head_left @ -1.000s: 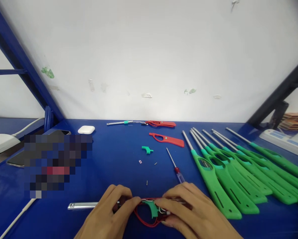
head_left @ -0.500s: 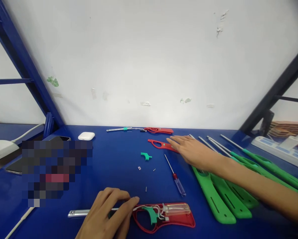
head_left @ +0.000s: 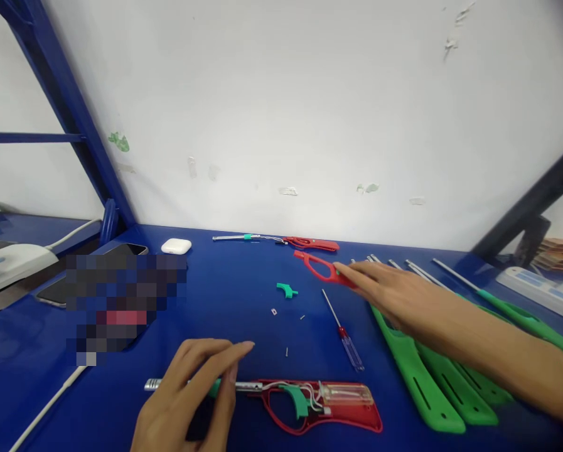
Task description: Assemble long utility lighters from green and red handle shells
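My right hand (head_left: 380,285) grips the wide end of a red shell half (head_left: 319,269), which is lifted at a tilt, its loop pointing left. My left hand (head_left: 196,389) is over the metal tube (head_left: 248,386) of an opened lighter, thumb and forefinger apart; whether it touches the tube is unclear. The opened red body (head_left: 351,417) lies right of that hand, with a green trigger (head_left: 299,400), white wires and a clear fuel tank (head_left: 347,394) inside.
Green lighters (head_left: 432,383) lie at the right, beside a screwdriver (head_left: 344,336). Mid-table are a loose green trigger (head_left: 287,290), a small plate (head_left: 273,311) and screws (head_left: 287,352). Behind lies another opened red lighter (head_left: 312,243). Phone (head_left: 128,252) and white case (head_left: 176,246) are left.
My right hand has taken hold of the red shell half and raised it from the table. My left hand's fingers have spread and uncovered more of the tube. The view has shifted slightly.
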Demonstrator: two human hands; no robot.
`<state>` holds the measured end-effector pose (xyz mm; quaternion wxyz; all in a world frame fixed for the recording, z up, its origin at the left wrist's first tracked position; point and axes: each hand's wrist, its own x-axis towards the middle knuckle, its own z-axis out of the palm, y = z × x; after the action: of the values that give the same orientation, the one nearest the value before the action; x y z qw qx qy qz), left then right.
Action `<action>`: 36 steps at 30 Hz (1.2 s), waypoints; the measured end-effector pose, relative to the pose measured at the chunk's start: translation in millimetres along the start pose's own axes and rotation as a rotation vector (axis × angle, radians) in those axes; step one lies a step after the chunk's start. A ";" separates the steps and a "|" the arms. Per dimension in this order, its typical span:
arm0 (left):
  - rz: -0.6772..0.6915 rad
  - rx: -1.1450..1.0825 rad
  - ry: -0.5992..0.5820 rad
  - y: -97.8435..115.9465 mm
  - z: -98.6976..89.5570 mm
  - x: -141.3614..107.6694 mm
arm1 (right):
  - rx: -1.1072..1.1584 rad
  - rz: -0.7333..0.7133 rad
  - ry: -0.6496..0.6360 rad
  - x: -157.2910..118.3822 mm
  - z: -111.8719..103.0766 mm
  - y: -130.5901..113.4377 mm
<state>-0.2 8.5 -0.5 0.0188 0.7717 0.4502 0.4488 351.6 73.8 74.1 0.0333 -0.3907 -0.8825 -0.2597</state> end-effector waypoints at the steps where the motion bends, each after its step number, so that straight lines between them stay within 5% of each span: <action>1: -0.034 0.010 0.005 0.6 -0.8 -0.3 | 0.010 -0.028 0.039 -5.9 -12.7 -9.8; 6: -0.124 0.077 0.027 0.3 -1.9 -1.4 | 0.125 -0.266 0.063 -15.4 -51.1 -71.7; 11: 0.028 0.055 -0.049 -3.6 -0.6 -3.1 | 0.057 -0.271 0.120 -14.8 -37.9 -101.7; 16: 0.082 0.061 -0.099 -0.7 1.3 -1.6 | 0.093 -0.257 0.091 -21.3 -24.0 -104.8; 36: 0.223 0.009 -0.236 4.3 1.8 6.7 | 0.175 -0.255 0.072 -17.4 -24.1 -100.9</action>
<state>5.3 11.4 4.9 0.0182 0.8644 0.3585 0.3522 288.9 -6.0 46.7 0.0657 -0.2613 -0.9425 -0.1980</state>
